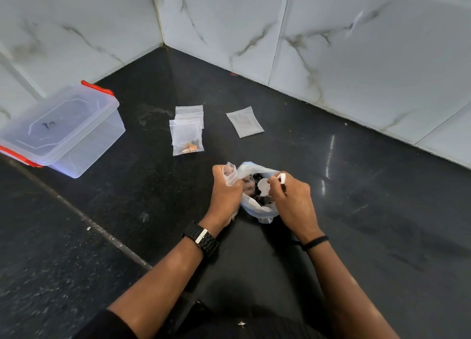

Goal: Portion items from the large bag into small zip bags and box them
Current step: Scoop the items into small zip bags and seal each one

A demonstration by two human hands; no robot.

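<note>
Clear box (76, 132) with red latches (98, 86), black speckled counter (127, 198), white tiles (356, 45) (grey marble veining).

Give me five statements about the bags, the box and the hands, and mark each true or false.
1. The plastic box has its lid on. True.
2. The left hand holds a small zip bag at the large bag. True.
3. The right hand rests flat on the floor. False: it pinches a white scoop over the large bag's mouth.
4. The filled zip bag lies inside the box. False: it lies on the floor, atop a stack.
5. A single empty zip bag lies apart. True.
</note>
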